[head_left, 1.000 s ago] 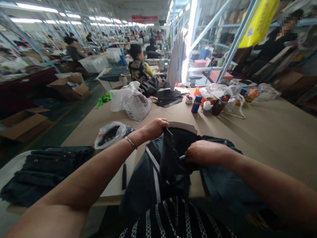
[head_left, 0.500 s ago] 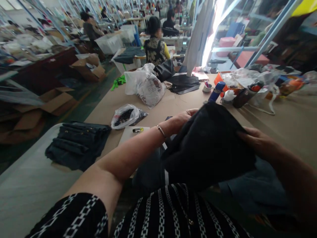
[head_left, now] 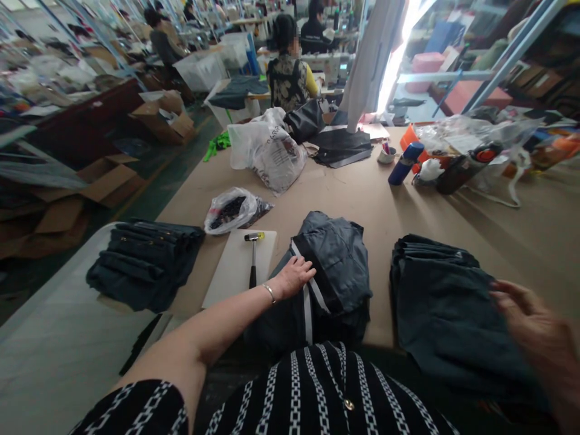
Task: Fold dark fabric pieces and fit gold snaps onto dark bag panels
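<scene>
My left hand lies flat, fingers apart, on a dark garment with a white stripe that hangs over the near table edge. My right hand is open and blurred, fingers spread, over the right side of a pile of folded dark denim pieces at the near right. Neither hand holds anything. A small hammer with a yellow-banded head rests on a white board just left of my left hand.
Another stack of dark denim lies at the left on a pale surface. A clear bag of dark bits, a white plastic bag, a blue bottle and clutter sit further back on the brown table. People sit beyond.
Both hands held up a dark cloth piece; it now lies on the right pile. My left hand dropped onto the striped garment, and my right hand moved right and opened.
</scene>
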`<act>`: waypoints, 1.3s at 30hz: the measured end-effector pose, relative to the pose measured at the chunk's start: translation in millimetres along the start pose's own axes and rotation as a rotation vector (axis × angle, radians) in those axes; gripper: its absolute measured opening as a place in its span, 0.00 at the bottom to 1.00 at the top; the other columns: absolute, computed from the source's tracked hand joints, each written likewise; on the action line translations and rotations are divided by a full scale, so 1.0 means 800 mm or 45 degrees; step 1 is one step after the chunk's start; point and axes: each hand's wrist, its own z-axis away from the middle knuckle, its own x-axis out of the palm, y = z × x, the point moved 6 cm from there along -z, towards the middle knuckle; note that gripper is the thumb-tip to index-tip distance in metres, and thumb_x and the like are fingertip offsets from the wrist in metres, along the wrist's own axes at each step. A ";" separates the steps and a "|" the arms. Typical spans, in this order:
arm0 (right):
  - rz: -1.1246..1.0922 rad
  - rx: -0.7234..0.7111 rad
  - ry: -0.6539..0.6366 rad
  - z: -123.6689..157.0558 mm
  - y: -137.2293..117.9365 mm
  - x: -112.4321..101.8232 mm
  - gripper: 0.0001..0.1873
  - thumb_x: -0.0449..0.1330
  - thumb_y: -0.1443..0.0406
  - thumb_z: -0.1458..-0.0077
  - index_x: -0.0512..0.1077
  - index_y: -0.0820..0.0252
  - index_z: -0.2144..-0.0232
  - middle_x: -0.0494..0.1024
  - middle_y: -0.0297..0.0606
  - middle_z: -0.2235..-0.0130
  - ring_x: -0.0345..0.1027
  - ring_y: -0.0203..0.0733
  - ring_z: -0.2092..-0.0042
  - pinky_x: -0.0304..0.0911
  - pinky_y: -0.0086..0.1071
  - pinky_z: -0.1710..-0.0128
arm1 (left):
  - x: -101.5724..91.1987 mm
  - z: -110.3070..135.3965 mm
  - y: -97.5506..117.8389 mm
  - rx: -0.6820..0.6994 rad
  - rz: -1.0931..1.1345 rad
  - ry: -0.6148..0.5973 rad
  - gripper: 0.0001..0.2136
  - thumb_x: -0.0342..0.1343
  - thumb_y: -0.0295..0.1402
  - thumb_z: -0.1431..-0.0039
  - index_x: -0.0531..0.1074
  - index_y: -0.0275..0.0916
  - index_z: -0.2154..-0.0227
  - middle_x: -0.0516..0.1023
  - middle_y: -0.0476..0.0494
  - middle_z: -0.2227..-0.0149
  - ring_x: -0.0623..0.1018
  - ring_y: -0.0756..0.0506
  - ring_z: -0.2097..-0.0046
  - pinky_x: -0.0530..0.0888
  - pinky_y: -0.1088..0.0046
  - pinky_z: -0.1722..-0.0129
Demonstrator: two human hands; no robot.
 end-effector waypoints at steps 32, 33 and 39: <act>0.076 -0.633 -0.828 0.098 -0.249 0.337 0.10 0.56 0.60 0.48 0.71 0.61 0.71 0.75 0.36 0.71 0.66 0.37 0.69 0.54 0.28 0.70 | 0.007 -0.010 0.015 -1.306 2.466 0.442 0.09 0.55 0.36 0.45 0.67 0.35 0.66 0.73 0.46 0.73 0.73 0.50 0.77 0.74 0.72 0.76; 0.014 -0.591 -0.826 0.099 -0.246 0.336 0.11 0.56 0.59 0.48 0.71 0.63 0.70 0.74 0.36 0.72 0.65 0.37 0.69 0.55 0.27 0.71 | 0.001 -0.014 0.015 -1.291 2.476 0.437 0.08 0.55 0.35 0.46 0.67 0.35 0.68 0.72 0.47 0.75 0.73 0.50 0.77 0.73 0.73 0.77; -0.290 -0.413 -0.812 0.077 -0.236 0.307 0.16 0.55 0.58 0.48 0.73 0.65 0.63 0.76 0.34 0.70 0.68 0.36 0.70 0.60 0.26 0.72 | -0.036 -0.026 0.016 -1.157 2.558 0.469 0.10 0.59 0.29 0.55 0.69 0.36 0.67 0.75 0.49 0.76 0.73 0.50 0.76 0.72 0.75 0.76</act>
